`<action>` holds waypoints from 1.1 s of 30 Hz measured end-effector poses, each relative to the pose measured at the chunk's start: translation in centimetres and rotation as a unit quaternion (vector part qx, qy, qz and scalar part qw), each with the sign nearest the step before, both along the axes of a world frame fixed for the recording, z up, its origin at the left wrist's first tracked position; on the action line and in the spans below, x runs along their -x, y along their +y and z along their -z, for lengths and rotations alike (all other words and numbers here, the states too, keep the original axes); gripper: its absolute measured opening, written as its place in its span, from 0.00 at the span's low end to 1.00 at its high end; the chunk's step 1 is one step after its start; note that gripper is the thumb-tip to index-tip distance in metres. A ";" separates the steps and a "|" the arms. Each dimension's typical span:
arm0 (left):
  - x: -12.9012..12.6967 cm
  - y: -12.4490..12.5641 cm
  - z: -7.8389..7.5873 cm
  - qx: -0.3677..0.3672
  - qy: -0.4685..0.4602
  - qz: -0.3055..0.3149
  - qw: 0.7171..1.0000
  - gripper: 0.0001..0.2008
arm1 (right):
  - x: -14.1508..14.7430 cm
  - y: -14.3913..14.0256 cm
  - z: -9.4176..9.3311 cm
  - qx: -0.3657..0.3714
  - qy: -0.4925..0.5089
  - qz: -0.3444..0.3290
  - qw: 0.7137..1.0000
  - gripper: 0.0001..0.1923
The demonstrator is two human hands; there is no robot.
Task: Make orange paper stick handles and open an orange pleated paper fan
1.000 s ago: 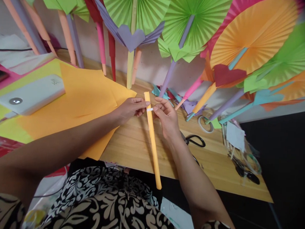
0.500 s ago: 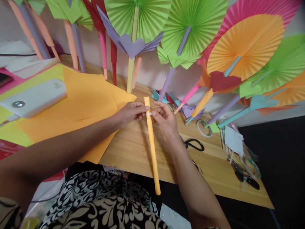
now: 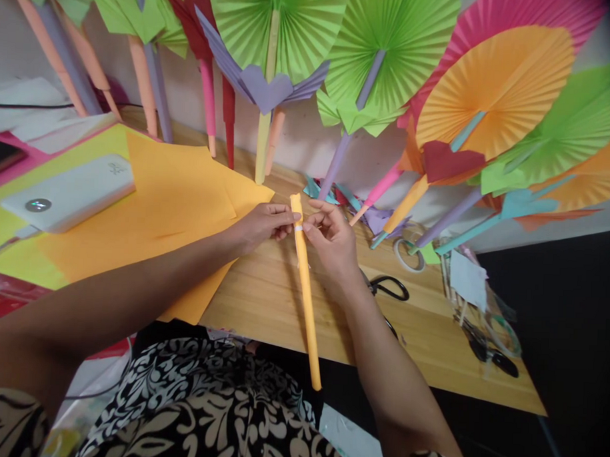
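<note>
I am holding the orange paper stick up over the tabletop, near its top end. The little white tape was sticking out a moment ago; now it is lying flat around the stick, so it seems to be sticking on. My left hand and right hand fingers are pinching the stick from both sides. Orange paper sheets are lying just left, scissors to the right.
</note>
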State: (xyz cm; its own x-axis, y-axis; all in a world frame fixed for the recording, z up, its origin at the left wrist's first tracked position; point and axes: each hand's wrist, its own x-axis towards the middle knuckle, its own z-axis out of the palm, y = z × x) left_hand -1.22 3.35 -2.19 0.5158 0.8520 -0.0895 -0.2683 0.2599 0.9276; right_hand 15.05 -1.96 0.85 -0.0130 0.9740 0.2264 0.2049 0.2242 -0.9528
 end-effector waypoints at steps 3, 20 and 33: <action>-0.1 0.0 -0.1 0.008 0.004 0.000 1.000 0.13 | -0.2 0.1 0.2 -0.022 -0.015 0.002 1.000 0.17; 0.3 -0.2 -1.2 0.014 0.001 0.012 1.000 0.11 | -1.1 0.7 1.0 0.001 0.037 0.090 0.995 0.17; 0.7 0.3 -1.2 -0.021 -0.036 -0.012 0.999 0.07 | -0.3 -0.2 -0.1 0.211 0.134 -0.075 0.965 0.14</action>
State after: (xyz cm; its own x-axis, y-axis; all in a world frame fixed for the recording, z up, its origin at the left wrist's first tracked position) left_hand -1.91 3.67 -1.00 0.4984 0.8668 -0.0172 -0.3398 0.2136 0.9159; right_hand 15.32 -2.18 0.99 -0.1571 0.9718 -0.1757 -0.0657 -0.1878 -0.9800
